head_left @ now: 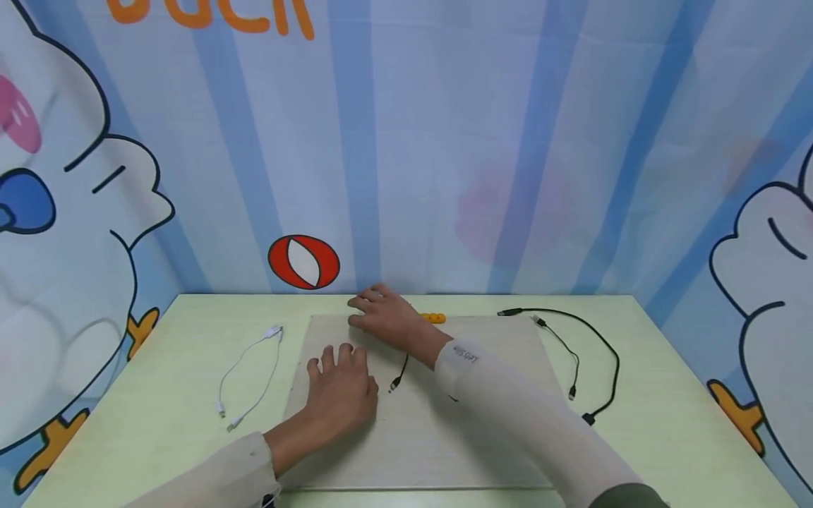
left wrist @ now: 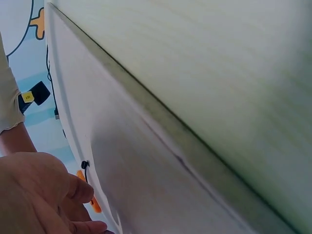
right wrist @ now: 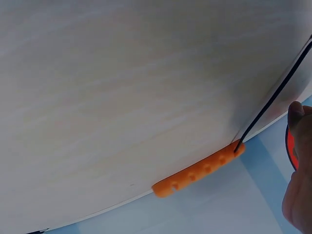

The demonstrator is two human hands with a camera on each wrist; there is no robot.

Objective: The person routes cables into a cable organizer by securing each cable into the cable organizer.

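Note:
My left hand (head_left: pixel 343 388) rests on the left part of a pale flat board (head_left: pixel 502 458), fingers spread; in the left wrist view this hand (left wrist: pixel 34 190) fills the lower left corner. At the board's back edge, my right hand (head_left: pixel 389 319) reaches out with its fingers extended to the left. Beside it is an orange notched cable organizer (right wrist: pixel 195 173), partly hidden by that hand in the head view. A thin black cable (right wrist: pixel 273 100) passes through the organizer's end notch. Below the right hand lies a black cable plug (head_left: pixel 395 384).
A white cable (head_left: pixel 277 360) lies looped on the table (head_left: pixel 159 423), left of the board. To the right are a short black cable (head_left: pixel 574 360) and a longer, thicker black cable (head_left: pixel 616 360). A printed curtain (head_left: pixel 419 155) hangs behind the table.

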